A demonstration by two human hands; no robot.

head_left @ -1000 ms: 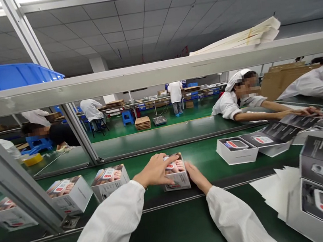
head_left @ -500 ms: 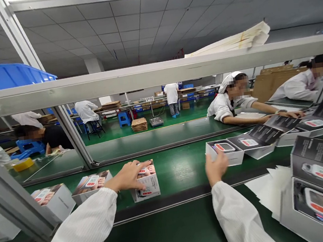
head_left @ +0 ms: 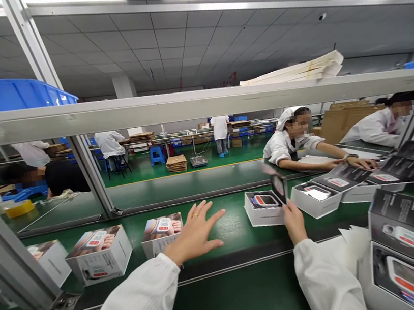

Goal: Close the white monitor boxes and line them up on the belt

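My left hand [head_left: 198,230], its fingers spread, hovers over the green belt just right of a closed printed box [head_left: 162,231] and holds nothing. My right hand [head_left: 294,218] is closed on the raised lid [head_left: 278,186] of a white box [head_left: 263,214]. Inside that box a device with a grey screen and a red band shows. Right of my right hand stands another open box [head_left: 316,201] with a white item on top. Two more closed boxes, one of them [head_left: 100,254] in full view, sit at the left.
A metal post [head_left: 16,253] rises at the left, and a metal beam [head_left: 200,105] crosses overhead. Open boxes [head_left: 411,270] and white papers [head_left: 354,247] lie at the near right. Across the belt a person in white [head_left: 293,138] reaches toward more open boxes.
My left hand has let go of the closed box and opened. My right hand has taken hold of the lid, which now stands upright. The closed boxes have shifted left.
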